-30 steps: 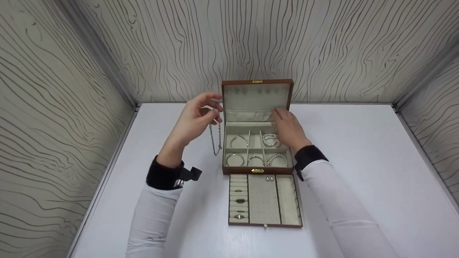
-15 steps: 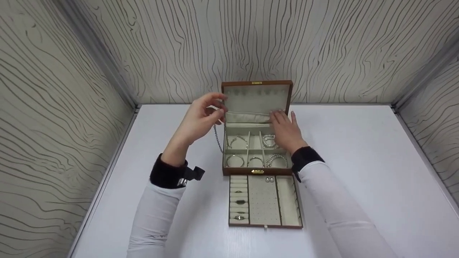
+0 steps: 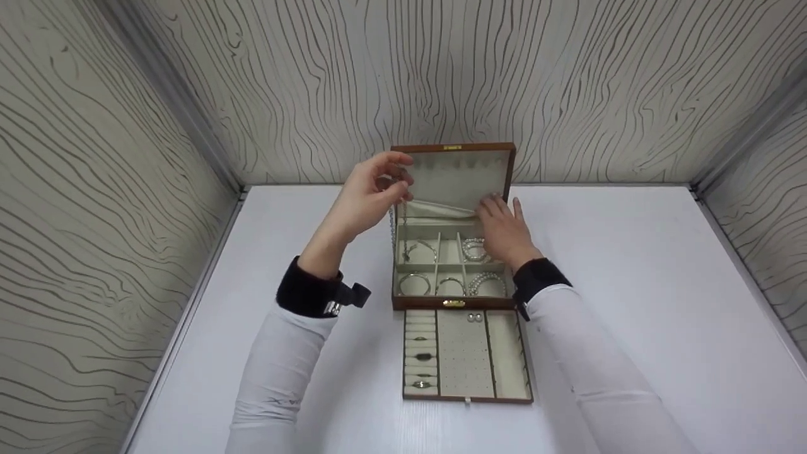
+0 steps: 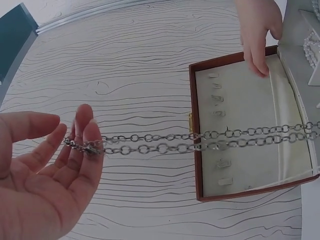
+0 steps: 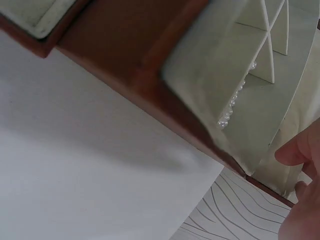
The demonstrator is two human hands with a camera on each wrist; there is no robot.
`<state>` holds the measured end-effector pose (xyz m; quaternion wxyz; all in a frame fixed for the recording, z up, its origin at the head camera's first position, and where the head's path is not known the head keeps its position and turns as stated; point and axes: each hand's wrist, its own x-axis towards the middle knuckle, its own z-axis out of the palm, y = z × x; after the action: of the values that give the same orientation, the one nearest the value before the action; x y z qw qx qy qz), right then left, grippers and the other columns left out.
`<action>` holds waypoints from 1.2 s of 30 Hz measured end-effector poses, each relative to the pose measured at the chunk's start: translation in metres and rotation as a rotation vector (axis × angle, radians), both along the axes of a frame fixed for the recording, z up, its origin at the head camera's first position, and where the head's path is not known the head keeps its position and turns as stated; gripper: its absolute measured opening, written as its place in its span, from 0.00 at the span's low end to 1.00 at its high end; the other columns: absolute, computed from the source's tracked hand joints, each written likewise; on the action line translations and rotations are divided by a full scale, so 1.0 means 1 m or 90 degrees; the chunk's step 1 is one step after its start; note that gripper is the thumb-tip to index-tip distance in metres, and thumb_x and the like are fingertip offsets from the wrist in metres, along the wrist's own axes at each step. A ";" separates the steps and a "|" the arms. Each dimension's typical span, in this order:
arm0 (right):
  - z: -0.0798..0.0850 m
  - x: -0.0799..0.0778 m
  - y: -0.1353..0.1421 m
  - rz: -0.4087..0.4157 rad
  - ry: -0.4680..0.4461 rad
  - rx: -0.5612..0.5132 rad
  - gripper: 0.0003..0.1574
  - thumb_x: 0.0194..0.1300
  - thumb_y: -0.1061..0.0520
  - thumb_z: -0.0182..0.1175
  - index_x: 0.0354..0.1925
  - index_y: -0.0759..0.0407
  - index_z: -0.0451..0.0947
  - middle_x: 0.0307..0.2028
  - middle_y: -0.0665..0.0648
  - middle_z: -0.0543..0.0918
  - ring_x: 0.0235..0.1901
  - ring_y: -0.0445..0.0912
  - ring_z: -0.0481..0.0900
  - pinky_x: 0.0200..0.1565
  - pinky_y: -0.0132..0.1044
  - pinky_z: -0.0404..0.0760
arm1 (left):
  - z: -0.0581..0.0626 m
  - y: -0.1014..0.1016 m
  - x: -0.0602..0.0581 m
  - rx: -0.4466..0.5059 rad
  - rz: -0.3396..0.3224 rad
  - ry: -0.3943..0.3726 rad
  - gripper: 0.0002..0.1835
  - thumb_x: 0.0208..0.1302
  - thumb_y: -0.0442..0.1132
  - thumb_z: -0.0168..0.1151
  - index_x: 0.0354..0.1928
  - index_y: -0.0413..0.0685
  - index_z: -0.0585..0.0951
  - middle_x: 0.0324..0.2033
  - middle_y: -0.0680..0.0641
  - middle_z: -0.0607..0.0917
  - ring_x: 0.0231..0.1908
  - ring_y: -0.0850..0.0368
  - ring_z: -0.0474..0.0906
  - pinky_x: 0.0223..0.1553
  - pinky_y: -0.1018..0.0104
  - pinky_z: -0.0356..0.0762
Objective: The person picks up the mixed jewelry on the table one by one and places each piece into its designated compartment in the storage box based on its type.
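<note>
My left hand (image 3: 365, 195) is at the left side of the raised lid (image 3: 466, 180) of a brown jewelry box. Over its curled fingers hangs a silver chain necklace (image 4: 172, 145), its two strands dropping in front of the lid in the left wrist view. My right hand (image 3: 506, 236) is at the lid's right side, fingertips holding the edge of the cream fabric pocket (image 3: 435, 209) along the lid's base. That pocket edge slopes down toward the hand. Inside the box, divided compartments hold bracelets (image 3: 416, 284) and pearl strands (image 3: 487, 282).
In front of the box lies a flat tray (image 3: 465, 359) with rings (image 3: 421, 383) in its slots and a pair of pearl earrings (image 3: 474, 318). Everything stands on a white table (image 3: 643, 302) backed by a wood-grain patterned wall (image 3: 353, 75).
My left hand has moved right and slightly up with the necklace, from beside the box to over its left edge. The pocket edge, straight before, now slants toward my right hand.
</note>
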<state>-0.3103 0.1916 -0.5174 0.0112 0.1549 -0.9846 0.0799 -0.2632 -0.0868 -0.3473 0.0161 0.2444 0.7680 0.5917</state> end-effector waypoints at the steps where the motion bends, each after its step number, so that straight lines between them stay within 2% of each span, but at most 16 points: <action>1: 0.000 0.000 0.000 0.002 -0.003 -0.002 0.38 0.57 0.71 0.57 0.66 0.65 0.65 0.71 0.66 0.58 0.73 0.61 0.46 0.69 0.63 0.36 | 0.001 0.003 -0.002 0.001 0.003 0.002 0.16 0.67 0.24 0.52 0.56 0.38 0.76 0.40 0.40 0.80 0.37 0.49 0.81 0.42 0.57 0.80; 5: -0.001 0.001 -0.002 0.003 -0.011 -0.002 0.39 0.56 0.71 0.58 0.67 0.65 0.63 0.71 0.67 0.58 0.73 0.61 0.46 0.69 0.63 0.37 | 0.004 0.017 -0.013 0.006 0.024 0.010 0.15 0.67 0.25 0.54 0.55 0.37 0.76 0.41 0.42 0.81 0.40 0.51 0.81 0.45 0.62 0.79; 9: -0.001 0.001 -0.003 0.000 -0.025 -0.001 0.40 0.58 0.70 0.59 0.68 0.65 0.62 0.72 0.67 0.57 0.73 0.61 0.45 0.70 0.63 0.37 | 0.005 0.032 -0.026 0.039 0.047 0.018 0.15 0.69 0.27 0.55 0.56 0.38 0.76 0.44 0.41 0.82 0.44 0.51 0.80 0.46 0.64 0.78; 12: -0.001 0.001 -0.004 -0.001 -0.029 0.001 0.41 0.58 0.70 0.59 0.69 0.65 0.61 0.72 0.66 0.57 0.73 0.61 0.45 0.69 0.63 0.37 | 0.005 0.042 -0.034 0.078 0.042 0.023 0.15 0.69 0.27 0.56 0.56 0.36 0.76 0.48 0.40 0.81 0.49 0.50 0.79 0.49 0.66 0.77; 15: -0.001 0.002 -0.004 -0.003 -0.026 0.010 0.41 0.59 0.70 0.60 0.69 0.64 0.61 0.72 0.65 0.57 0.73 0.60 0.45 0.69 0.63 0.38 | 0.003 0.051 -0.041 0.091 0.026 0.026 0.15 0.68 0.27 0.57 0.56 0.35 0.76 0.51 0.41 0.80 0.53 0.53 0.77 0.55 0.68 0.74; 22: -0.002 0.004 -0.005 0.000 -0.017 0.025 0.38 0.63 0.68 0.57 0.71 0.64 0.60 0.72 0.64 0.58 0.73 0.59 0.46 0.69 0.65 0.40 | 0.001 0.066 -0.048 0.030 0.008 0.023 0.20 0.67 0.33 0.61 0.60 0.41 0.75 0.59 0.48 0.77 0.64 0.59 0.67 0.63 0.67 0.65; 27: -0.002 0.004 -0.005 -0.006 -0.018 0.022 0.38 0.63 0.70 0.55 0.71 0.63 0.60 0.72 0.63 0.58 0.74 0.59 0.46 0.68 0.65 0.41 | 0.001 0.077 -0.050 -0.046 -0.010 0.066 0.23 0.68 0.35 0.61 0.64 0.44 0.73 0.66 0.48 0.71 0.68 0.60 0.60 0.66 0.71 0.57; 31: -0.002 0.005 -0.006 -0.006 -0.028 0.017 0.38 0.63 0.70 0.55 0.70 0.62 0.60 0.72 0.63 0.57 0.74 0.58 0.45 0.68 0.65 0.41 | 0.003 0.085 -0.053 -0.091 -0.001 0.097 0.23 0.69 0.37 0.61 0.65 0.46 0.73 0.66 0.48 0.70 0.68 0.62 0.60 0.66 0.73 0.56; 36: -0.002 0.006 -0.008 -0.004 -0.027 0.010 0.36 0.64 0.69 0.55 0.70 0.62 0.61 0.72 0.63 0.58 0.73 0.59 0.46 0.68 0.66 0.40 | 0.002 0.094 -0.060 -0.115 0.007 0.128 0.25 0.68 0.37 0.62 0.66 0.45 0.72 0.65 0.49 0.72 0.67 0.62 0.61 0.65 0.74 0.56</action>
<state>-0.3048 0.1835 -0.5197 -0.0105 0.1504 -0.9857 0.0755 -0.3230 0.0070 -0.3452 -0.0426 0.2959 0.8174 0.4924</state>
